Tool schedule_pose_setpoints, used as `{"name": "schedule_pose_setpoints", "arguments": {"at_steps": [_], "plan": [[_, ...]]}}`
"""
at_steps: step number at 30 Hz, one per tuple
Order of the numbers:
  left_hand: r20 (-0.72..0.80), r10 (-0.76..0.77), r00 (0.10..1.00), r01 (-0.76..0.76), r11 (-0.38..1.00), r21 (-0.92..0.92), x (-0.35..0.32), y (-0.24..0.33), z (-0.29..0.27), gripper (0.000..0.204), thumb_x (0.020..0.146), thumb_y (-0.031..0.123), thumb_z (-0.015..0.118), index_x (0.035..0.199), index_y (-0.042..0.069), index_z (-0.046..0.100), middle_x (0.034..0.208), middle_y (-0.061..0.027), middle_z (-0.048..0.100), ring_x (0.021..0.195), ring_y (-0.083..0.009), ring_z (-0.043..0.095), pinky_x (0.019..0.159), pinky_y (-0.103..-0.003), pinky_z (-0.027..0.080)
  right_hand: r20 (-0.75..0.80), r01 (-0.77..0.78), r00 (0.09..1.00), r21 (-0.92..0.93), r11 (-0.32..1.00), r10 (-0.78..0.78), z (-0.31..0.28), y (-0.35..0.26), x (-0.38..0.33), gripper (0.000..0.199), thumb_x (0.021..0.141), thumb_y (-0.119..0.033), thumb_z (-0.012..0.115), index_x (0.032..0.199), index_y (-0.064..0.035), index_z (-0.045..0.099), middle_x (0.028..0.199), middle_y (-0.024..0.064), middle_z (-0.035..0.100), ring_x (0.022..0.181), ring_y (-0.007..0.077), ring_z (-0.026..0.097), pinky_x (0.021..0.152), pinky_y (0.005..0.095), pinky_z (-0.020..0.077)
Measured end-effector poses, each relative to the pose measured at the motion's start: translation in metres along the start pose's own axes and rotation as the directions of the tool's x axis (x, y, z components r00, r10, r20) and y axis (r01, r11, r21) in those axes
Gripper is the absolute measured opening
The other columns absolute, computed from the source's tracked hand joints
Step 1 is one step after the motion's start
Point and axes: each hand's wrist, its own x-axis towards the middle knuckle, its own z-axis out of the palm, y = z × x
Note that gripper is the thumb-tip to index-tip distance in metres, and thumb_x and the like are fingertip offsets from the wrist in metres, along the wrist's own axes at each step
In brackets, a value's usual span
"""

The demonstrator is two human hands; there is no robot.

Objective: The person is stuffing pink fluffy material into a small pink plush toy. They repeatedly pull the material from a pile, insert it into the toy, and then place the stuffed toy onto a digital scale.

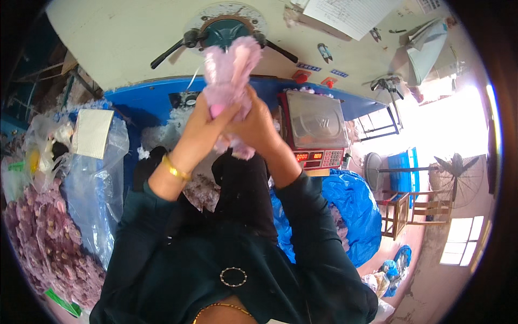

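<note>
A fluffy lilac plush rabbit [231, 75] is held up between my two hands, its long ears pointing away from me. My left hand [200, 130] wraps its left side, a gold bracelet at the wrist. From the other side my right hand [261, 125] grips the body. Both sets of fingers are closed on the toy, and the lower body is partly hidden by them. Just beyond the ears, a dark green round fitting [224, 32] is set in the pale machine panel, with a black handle [171, 53] to its left and another black handle [279, 50] to its right.
To the right stands a red digital scale [318, 121], near red buttons [302, 77] on the panel. A blue bag [356, 216] holding lilac plush lies beside my right arm. At left are many lilac plush pieces [43, 237] and a clear plastic bag [94, 183]. White stuffing [181, 121] lies below the panel.
</note>
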Motion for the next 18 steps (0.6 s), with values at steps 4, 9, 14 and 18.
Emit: {"name": "schedule_pose_setpoints", "arguments": {"at_steps": [4, 9, 14, 18], "plan": [[-0.045, -0.025, 0.999, 0.028, 0.997, 0.065, -0.023, -0.018, 0.001, 0.054, 0.087, 0.019, 0.066, 0.127, 0.001, 0.036, 0.102, -0.0094, 0.059, 0.063, -0.0099, 0.058, 0.047, -0.021, 0.047, 0.035, -0.029, 0.999, 0.001, 1.000, 0.029, 0.007, -0.002, -0.032, 0.079, 0.062, -0.020, 0.081, 0.128, 0.0009, 0.043, 0.115, 0.0229, 0.057, 0.107, 0.0362, 0.056, 0.091, 0.0385, 0.0450], [0.162, -0.067, 0.985, 0.045, 0.990, 0.133, -0.053, -0.020, -0.009, 0.050, 0.088, 0.021, 0.065, 0.125, -0.001, 0.040, 0.101, -0.0103, 0.059, 0.068, -0.0130, 0.060, 0.054, -0.025, 0.050, 0.172, -0.056, 0.983, -0.018, 0.998, 0.058, -0.031, 0.014, -0.051, 0.083, 0.061, -0.025, 0.084, 0.130, -0.0012, 0.043, 0.122, 0.0188, 0.055, 0.113, 0.0286, 0.054, 0.092, 0.0378, 0.0450], [0.047, -0.281, 0.958, 0.274, 0.953, 0.129, -0.067, -0.045, -0.051, 0.032, 0.097, 0.024, 0.050, 0.121, 0.003, 0.048, 0.108, -0.0093, 0.058, 0.077, -0.0117, 0.059, 0.067, -0.023, 0.049, 0.023, -0.623, 0.782, 0.002, 0.782, 0.622, -0.159, 0.115, -0.033, 0.090, 0.062, -0.042, 0.084, 0.132, -0.0007, 0.045, 0.120, 0.0155, 0.058, 0.112, 0.0231, 0.054, 0.089, 0.0370, 0.0462], [0.120, -0.295, 0.948, 0.273, 0.946, 0.173, -0.072, -0.056, -0.054, 0.026, 0.096, 0.022, 0.051, 0.114, 0.003, 0.052, 0.102, -0.0083, 0.060, 0.077, -0.0114, 0.058, 0.066, -0.023, 0.048, -0.162, -0.765, 0.641, -0.202, 0.611, 0.750, -0.232, 0.187, -0.022, 0.094, 0.065, -0.052, 0.080, 0.131, 0.0056, 0.044, 0.117, 0.0170, 0.059, 0.109, 0.0256, 0.055, 0.083, 0.0426, 0.0487]]}}
